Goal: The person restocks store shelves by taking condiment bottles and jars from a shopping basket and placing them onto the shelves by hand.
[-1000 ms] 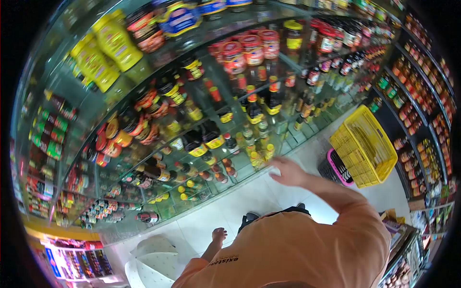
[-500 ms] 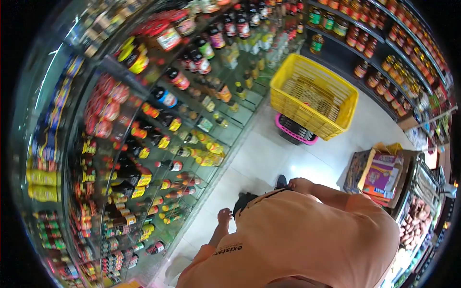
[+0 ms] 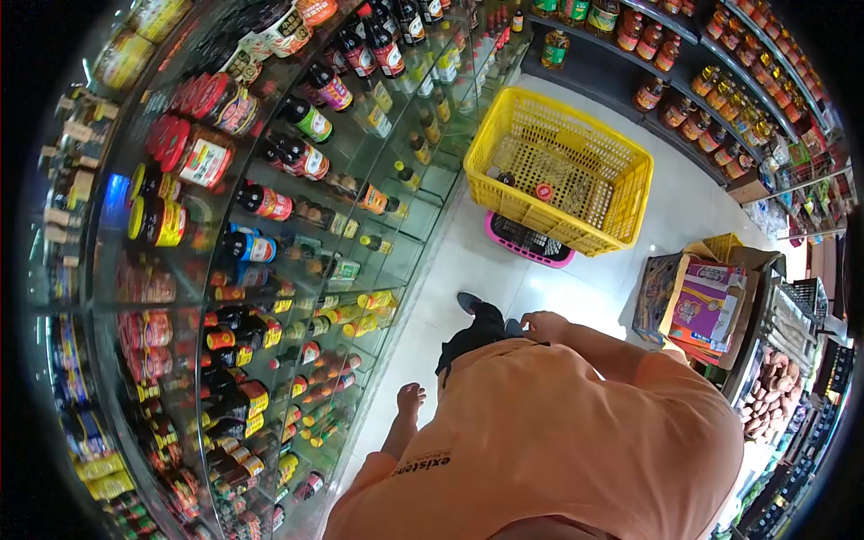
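Observation:
My left hand (image 3: pixel 411 399) hangs low on the left beside the glass shelves. Its fingers are loosely bent and slightly apart, with nothing visible in them. My right hand (image 3: pixel 543 326) is in front of my hip, fingers loosely bent, and I see nothing in it either. Both hands are apart from the goods. Ahead on the floor is a yellow plastic crate (image 3: pixel 560 214), overlapping a black basket with a pink rim (image 3: pixel 531 252). A small round red item (image 3: pixel 543 192) and a dark round one (image 3: pixel 506 179) show inside the crate.
Glass shelves (image 3: pixel 360 261) packed with sauce bottles and jars line the left. Dark shelves (image 3: pixel 612 58) with oil bottles and jars stand ahead. At right are a cardboard box (image 3: pixel 702 310) and a heap of brown root vegetables (image 3: pixel 769 391). A pale tiled floor (image 3: pixel 441 279) lies between.
My view has shifted along the aisle, and the crate appears slightly larger and farther left. Both hands have swung a little up and left in view. A shoe now shows ahead of my body.

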`<state>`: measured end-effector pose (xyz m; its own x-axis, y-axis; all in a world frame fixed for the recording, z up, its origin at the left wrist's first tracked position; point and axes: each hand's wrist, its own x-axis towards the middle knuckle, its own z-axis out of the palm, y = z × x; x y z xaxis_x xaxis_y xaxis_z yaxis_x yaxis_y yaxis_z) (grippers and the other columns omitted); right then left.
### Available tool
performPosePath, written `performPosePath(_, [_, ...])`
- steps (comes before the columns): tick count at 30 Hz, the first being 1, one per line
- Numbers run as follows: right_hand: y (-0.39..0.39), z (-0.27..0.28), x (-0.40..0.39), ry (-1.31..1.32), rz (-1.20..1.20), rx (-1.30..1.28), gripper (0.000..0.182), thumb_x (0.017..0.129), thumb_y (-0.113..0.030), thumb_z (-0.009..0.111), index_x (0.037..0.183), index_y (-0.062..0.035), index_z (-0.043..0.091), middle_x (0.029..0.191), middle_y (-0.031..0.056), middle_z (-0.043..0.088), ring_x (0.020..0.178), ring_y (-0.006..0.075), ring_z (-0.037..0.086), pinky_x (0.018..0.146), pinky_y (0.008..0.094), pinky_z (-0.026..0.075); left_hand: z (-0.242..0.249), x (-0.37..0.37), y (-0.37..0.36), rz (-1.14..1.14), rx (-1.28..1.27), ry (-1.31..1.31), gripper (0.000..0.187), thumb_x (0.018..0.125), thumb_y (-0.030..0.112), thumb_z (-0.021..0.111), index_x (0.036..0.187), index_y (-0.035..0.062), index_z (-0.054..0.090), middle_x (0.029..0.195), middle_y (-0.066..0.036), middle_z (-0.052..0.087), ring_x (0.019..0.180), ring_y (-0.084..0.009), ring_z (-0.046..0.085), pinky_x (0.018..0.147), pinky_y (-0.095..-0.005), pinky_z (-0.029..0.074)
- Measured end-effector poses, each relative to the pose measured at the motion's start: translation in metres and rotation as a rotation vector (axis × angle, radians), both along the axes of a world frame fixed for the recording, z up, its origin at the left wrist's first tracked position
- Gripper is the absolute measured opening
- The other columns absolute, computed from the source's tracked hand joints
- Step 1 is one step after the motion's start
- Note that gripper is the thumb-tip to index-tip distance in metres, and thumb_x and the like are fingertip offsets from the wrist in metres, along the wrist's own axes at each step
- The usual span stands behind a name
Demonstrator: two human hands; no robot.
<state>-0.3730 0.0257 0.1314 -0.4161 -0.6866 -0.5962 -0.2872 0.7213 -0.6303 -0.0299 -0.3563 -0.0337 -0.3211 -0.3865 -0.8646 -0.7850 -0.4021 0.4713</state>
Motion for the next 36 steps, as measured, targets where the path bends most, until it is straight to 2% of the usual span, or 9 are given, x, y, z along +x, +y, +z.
performPosePath(7, [-0.024, 0.01, -0.11, 0.222, -0.376, 0.03, 0.024, 0.089, -0.029, 0.063, 0.105, -0.0117, 0.07, 0.089, 0.0096, 0.073, 0.084, 0.0326, 0.07, 0.076, 0.0429, 0.055, -0.035, -0.069, -0.028, 0.021, 0.098, 0.048, 0.029, 0.096, 0.026, 0.061, 0.118, 0.0072, 0.061, 0.093, -0.008, 0.07, 0.075, -0.0162, 0.066, 0.057, -0.0267, 0.05])
performPosePath(11, [-0.024, 0.004, -0.198, 0.442, -0.67, -0.068, 0.023, 0.089, -0.027, 0.063, 0.097, -0.0066, 0.069, 0.083, 0.0161, 0.071, 0.077, 0.0341, 0.07, 0.07, 0.0441, 0.055, 0.006, -0.144, -0.049, -0.027, 0.001, 0.112, 0.031, 0.1, 0.027, 0.057, 0.123, 0.0061, 0.059, 0.097, -0.009, 0.07, 0.077, -0.0158, 0.066, 0.061, -0.0277, 0.05])
performPosePath(14, [-0.025, 0.005, -0.257, 0.486, -0.677, -0.098, 0.027, 0.088, -0.029, 0.064, 0.103, -0.0065, 0.067, 0.087, 0.0183, 0.071, 0.081, 0.0348, 0.071, 0.073, 0.0443, 0.055, 0.04, -0.177, -0.05, 0.058, -0.063, 0.096, 0.035, 0.101, 0.029, 0.056, 0.128, 0.0062, 0.056, 0.108, -0.011, 0.07, 0.088, -0.0189, 0.067, 0.076, -0.0349, 0.052])
performPosePath(23, [-0.065, -0.115, -0.39, 0.257, -0.332, 0.205, 0.05, 0.082, -0.027, 0.067, 0.126, -0.009, 0.055, 0.119, 0.0229, 0.064, 0.113, 0.0413, 0.062, 0.094, 0.0477, 0.051, 0.05, -0.097, 0.047, 0.274, 0.001, -0.055, 0.038, 0.099, 0.03, 0.056, 0.127, 0.0034, 0.056, 0.105, -0.014, 0.069, 0.087, -0.0238, 0.069, 0.068, -0.0348, 0.053])
performPosePath(25, [-0.078, -0.142, -0.407, 0.207, -0.227, 0.325, 0.06, 0.08, -0.026, 0.068, 0.135, -0.0109, 0.048, 0.127, 0.0198, 0.06, 0.12, 0.0399, 0.058, 0.099, 0.0509, 0.048, 0.024, -0.039, 0.081, -0.401, -0.239, -0.019, 0.037, 0.099, 0.028, 0.056, 0.127, 0.0031, 0.056, 0.1, -0.013, 0.068, 0.088, -0.0253, 0.069, 0.065, -0.0361, 0.054])
performPosePath(29, [-0.096, -0.207, -0.422, 0.23, -0.189, 0.306, 0.073, 0.08, -0.013, 0.066, 0.146, -0.0147, 0.038, 0.138, 0.0282, 0.048, 0.119, 0.0455, 0.057, 0.098, 0.0527, 0.049, 0.006, 0.019, 0.187, -0.625, -0.446, 0.078, 0.029, 0.096, 0.022, 0.058, 0.118, 0.0033, 0.06, 0.097, -0.015, 0.068, 0.086, -0.0266, 0.068, 0.067, -0.0378, 0.055])
performPosePath(31, [-0.106, -0.216, -0.43, 0.19, -0.173, 0.296, 0.078, 0.079, -0.006, 0.064, 0.151, -0.0175, 0.033, 0.142, 0.0336, 0.038, 0.113, 0.0499, 0.059, 0.095, 0.0513, 0.052, 0.022, 0.013, 0.234, 0.236, 0.061, -0.337, 0.034, 0.095, 0.032, 0.057, 0.113, 0.0046, 0.066, 0.104, -0.017, 0.07, 0.093, -0.0273, 0.069, 0.08, -0.0387, 0.056])
performPosePath(32, [-0.111, -0.224, -0.435, 0.22, -0.149, 0.323, 0.08, 0.08, -0.008, 0.065, 0.152, -0.0189, 0.032, 0.143, 0.0337, 0.036, 0.111, 0.0508, 0.06, 0.094, 0.051, 0.053, 0.015, 0.015, 0.228, -0.549, 0.109, -0.45, 0.042, 0.096, 0.041, 0.053, 0.11, 0.0063, 0.07, 0.111, -0.015, 0.071, 0.102, -0.0287, 0.069, 0.093, -0.0382, 0.052])
performPosePath(36, [-0.123, -0.276, -0.447, 0.182, -0.096, 0.396, 0.084, 0.082, -0.019, 0.073, 0.153, -0.0223, 0.03, 0.145, 0.0339, 0.033, 0.109, 0.0528, 0.061, 0.091, 0.0509, 0.055, 0.061, -0.027, 0.285, -0.34, -0.135, -0.415, 0.042, 0.096, 0.042, 0.052, 0.109, 0.0066, 0.072, 0.106, -0.014, 0.071, 0.103, -0.0322, 0.068, 0.094, -0.0365, 0.05])
